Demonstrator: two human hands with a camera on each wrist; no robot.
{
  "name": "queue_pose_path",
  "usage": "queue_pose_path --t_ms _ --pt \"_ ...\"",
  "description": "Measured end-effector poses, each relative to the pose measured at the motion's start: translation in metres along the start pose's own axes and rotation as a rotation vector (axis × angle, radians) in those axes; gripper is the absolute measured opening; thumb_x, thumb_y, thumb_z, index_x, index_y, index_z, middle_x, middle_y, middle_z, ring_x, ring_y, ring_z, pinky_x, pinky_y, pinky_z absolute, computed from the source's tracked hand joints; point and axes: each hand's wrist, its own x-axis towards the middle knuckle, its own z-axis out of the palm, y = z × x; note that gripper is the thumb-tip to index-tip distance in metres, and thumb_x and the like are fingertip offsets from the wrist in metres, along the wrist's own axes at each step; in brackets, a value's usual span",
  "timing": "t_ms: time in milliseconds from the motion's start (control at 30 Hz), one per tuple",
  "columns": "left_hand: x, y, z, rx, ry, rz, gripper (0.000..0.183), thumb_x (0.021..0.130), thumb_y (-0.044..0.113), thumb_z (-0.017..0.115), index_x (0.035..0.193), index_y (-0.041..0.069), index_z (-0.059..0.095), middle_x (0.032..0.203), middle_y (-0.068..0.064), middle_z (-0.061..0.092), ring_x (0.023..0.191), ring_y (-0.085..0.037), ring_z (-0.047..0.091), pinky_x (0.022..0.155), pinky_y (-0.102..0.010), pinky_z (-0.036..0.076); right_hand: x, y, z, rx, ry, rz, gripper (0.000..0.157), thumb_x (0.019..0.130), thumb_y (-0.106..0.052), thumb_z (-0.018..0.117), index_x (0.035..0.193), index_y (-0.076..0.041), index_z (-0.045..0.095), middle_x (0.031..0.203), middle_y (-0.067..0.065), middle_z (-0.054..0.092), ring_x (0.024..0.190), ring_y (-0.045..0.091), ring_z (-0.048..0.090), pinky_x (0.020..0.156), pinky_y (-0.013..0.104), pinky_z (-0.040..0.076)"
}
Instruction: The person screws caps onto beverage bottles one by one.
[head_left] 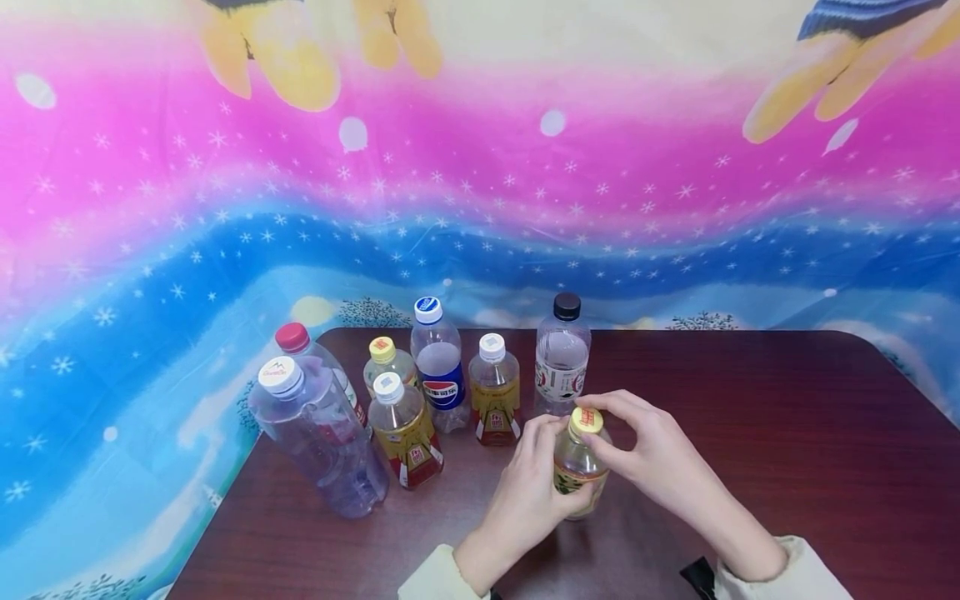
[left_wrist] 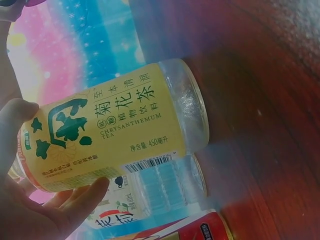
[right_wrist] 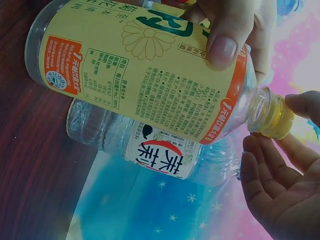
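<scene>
My left hand point(head_left: 513, 492) grips a chrysanthemum tea bottle point(head_left: 576, 458) round its upper body, thumb on the near side. The bottle's yellow label point(left_wrist: 115, 125) faces the left wrist camera, and its clear base is close over the table. My right hand point(head_left: 660, 450) pinches the yellow cap point(head_left: 586, 421) between thumb and fingers at the top of the neck. In the right wrist view the cap point(right_wrist: 278, 119) sits over the bottle's mouth, with some clear neck showing below it. Just behind stands a clear bottle with a black cap point(head_left: 567, 307), partly hidden by the hands.
To the left on the dark wooden table point(head_left: 750, 400) stand a large white-capped bottle point(head_left: 330, 450), a red-capped bottle point(head_left: 294, 337), a yellow-capped bottle point(head_left: 382, 354), a Pepsi bottle point(head_left: 440, 367) and two white-capped gold-label bottles point(head_left: 411, 437) point(head_left: 495, 400). A colourful cloth point(head_left: 480, 183) hangs behind.
</scene>
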Motion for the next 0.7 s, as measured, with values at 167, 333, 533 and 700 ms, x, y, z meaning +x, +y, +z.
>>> queue_pose_path --t_ms 167,333,533,700 --pt "0.0 -0.0002 -0.0003 -0.026 -0.016 -0.021 0.063 0.073 0.031 0.08 0.123 0.008 0.048 0.122 -0.005 0.05 0.108 -0.018 0.058 0.085 -0.029 0.055 0.0005 0.0013 0.0015 0.001 0.008 0.036 0.032 0.078 -0.01 0.076 0.108 -0.016 0.068 0.1 -0.007 0.069 0.096 0.014 0.064 0.083 0.039 0.052" --pt "-0.0002 -0.0006 0.0 -0.027 -0.021 -0.029 0.064 0.074 0.031 0.08 0.124 0.008 0.048 0.123 -0.004 0.05 0.108 -0.018 0.057 0.084 -0.029 0.056 -0.001 0.0038 0.0003 0.027 -0.026 0.047 0.041 0.081 -0.018 0.075 0.12 -0.011 0.063 0.109 -0.001 0.068 0.093 0.014 0.063 0.08 0.034 0.052" --pt "0.0 -0.0006 -0.0003 -0.034 -0.029 -0.035 0.064 0.074 0.031 0.08 0.124 0.007 0.048 0.123 -0.005 0.05 0.108 -0.018 0.057 0.084 -0.029 0.055 -0.0033 0.005 -0.0052 0.062 -0.096 0.063 0.037 0.087 -0.015 0.066 0.125 -0.016 0.063 0.119 0.001 0.067 0.109 0.022 0.063 0.087 0.045 0.051" --pt "0.0006 0.0002 -0.0007 -0.041 -0.038 -0.044 0.064 0.075 0.032 0.08 0.125 0.008 0.048 0.123 -0.004 0.05 0.108 -0.018 0.057 0.085 -0.029 0.055 -0.0018 0.0057 -0.0071 0.051 -0.094 0.088 0.033 0.087 -0.021 0.069 0.12 -0.017 0.067 0.114 -0.001 0.069 0.109 0.022 0.064 0.087 0.043 0.052"
